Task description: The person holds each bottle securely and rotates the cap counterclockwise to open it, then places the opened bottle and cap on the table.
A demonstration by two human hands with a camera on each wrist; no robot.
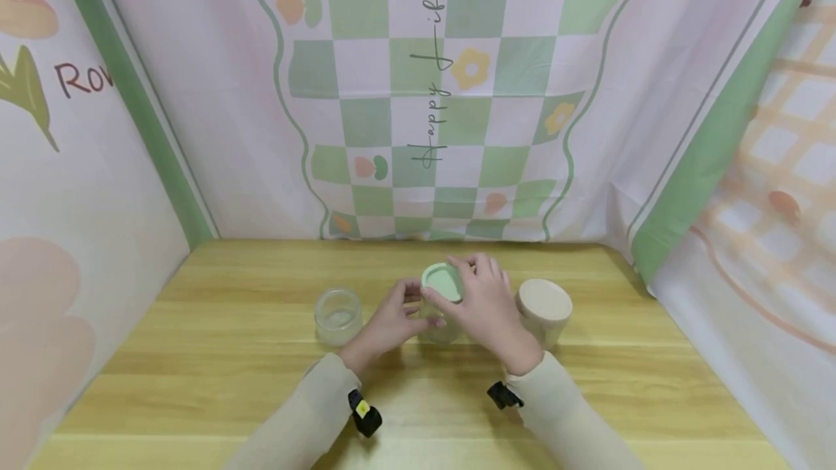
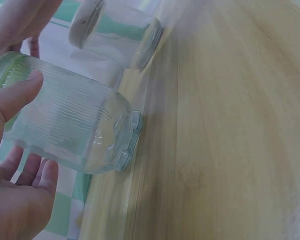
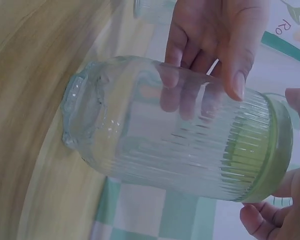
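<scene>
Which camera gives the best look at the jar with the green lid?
The right wrist view: the jar spans the picture, from knobbly base to green lid, mostly uncovered. The left wrist view shows its ribbed side and base too, but the lid is partly covered; the head view shows mainly the lid's top.

A pale cloth (image 1: 189,93) is hanging behind the worktop (image 1: 666,397), its green-and-white checkered panel (image 1: 418,118) showing small fruits and flowers and sideways lettering (image 1: 431,59) reading "Happy Life". Green bands (image 1: 133,100) are running down both sides. The left wall covering (image 1: 72,194) is displaying a big flower (image 1: 22,2); the right one (image 1: 751,303) is carrying peach plaid (image 1: 797,129). Soft light is paling the yellowish wood grain toward the near side.
</scene>
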